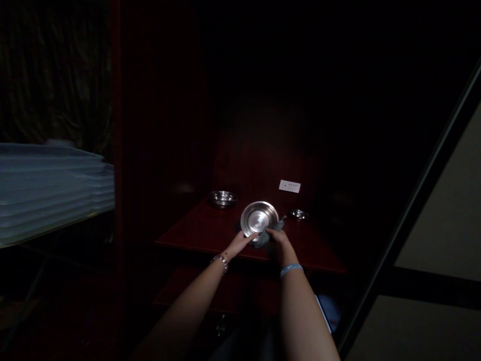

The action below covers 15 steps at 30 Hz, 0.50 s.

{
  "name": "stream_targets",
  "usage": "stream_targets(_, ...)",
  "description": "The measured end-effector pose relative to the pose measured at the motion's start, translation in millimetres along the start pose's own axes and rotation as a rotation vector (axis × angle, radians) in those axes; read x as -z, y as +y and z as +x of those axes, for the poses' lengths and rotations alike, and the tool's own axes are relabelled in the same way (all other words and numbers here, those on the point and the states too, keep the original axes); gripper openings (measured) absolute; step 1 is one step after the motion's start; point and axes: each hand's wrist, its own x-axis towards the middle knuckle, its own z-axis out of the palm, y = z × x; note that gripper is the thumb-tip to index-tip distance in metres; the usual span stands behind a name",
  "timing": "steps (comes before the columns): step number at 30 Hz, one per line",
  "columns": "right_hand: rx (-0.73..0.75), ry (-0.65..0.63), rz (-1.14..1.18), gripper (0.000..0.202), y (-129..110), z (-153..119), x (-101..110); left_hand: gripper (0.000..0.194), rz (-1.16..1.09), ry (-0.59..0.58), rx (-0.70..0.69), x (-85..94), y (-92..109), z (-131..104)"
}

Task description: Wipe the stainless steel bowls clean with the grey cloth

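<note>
A shiny metal bowl (259, 218) is tilted with its inside towards me, above the front part of a dark red shelf (195, 231). My left hand (239, 243) grips the lower left rim. At the lower right rim, my right hand (277, 236) holds a grey cloth (263, 238) against the bowl, its fingers closed around the cloth. Behind and to the left, stacked metal bowls (223, 199) rest on the shelf. Another small metal bowl (298, 215) sits to the right.
A white socket plate (289, 186) is on the back wall. Stacked translucent plastic trays or lids (52, 185) stand at the far left, beyond a dark red upright panel (117, 150). A slanting dark edge runs down the right side. Much of the surroundings is dark.
</note>
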Motion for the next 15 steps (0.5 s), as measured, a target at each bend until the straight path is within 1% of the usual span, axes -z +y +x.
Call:
stream_targets(2,-0.041,-0.010,0.011,0.023,0.7,-1.6,-3.6,0.053,0.000,-0.013,-0.017,0.1,0.9,-0.2)
stream_targets(6,-0.105,-0.036,0.012,0.022,3.4,1.5,-4.0,0.044,0.034,0.066,0.040,3.2,-5.7,3.1)
stream_targets(11,-0.057,0.051,-0.034,0.020,3.0,9.8,3.4,0.038,0.031,0.145,0.114,4.3,-7.9,5.4)
stream_targets(15,-0.018,0.086,-0.076,0.022,-2.3,6.0,5.4,0.044,-0.025,0.190,0.057,2.7,-2.9,4.9)
